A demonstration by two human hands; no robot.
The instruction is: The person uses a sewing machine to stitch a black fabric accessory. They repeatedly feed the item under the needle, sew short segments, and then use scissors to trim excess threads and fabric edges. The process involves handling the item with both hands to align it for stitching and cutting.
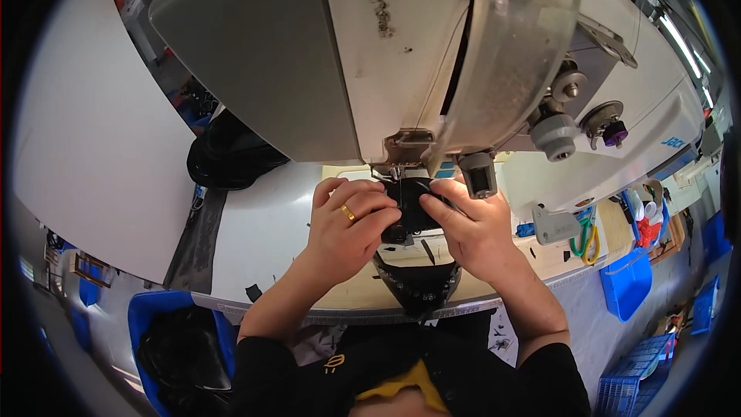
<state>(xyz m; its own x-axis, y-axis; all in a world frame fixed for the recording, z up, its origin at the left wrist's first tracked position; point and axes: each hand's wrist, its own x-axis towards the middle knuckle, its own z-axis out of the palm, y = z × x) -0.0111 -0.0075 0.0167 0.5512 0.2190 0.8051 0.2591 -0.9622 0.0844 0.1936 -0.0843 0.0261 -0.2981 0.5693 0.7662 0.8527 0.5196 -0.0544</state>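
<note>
Black piece (411, 212) sat under the head of the sewing machine (432, 54), right at the needle area, pinched between both hands on the pale machine bed. The sewing machine filled the upper frame, big cream body, grey guard in front, knobs on its right side. The table (262, 239) below it was light, with a black bundle (231, 150) lying at the far left edge, well apart from the hands. A blue bin (627, 282) stood to the right, with green-handled scissors (587, 239) near it.

The left hand (347, 228) had fingers curled down onto the left edge of the black piece, ring on one finger, grip closed on the material. The right hand (475, 228) pressed the right edge, fingers bent and closed on it too, thumb near the presser foot. Needle itself was hidden by the machine head.

Judgement: the step looked like feeding or aligning the piece under the foot. To do it well, both hands needed even tension, the piece kept flat, fingertips held clear of the needle line, and the edge guided straight rather than pulled.
</note>
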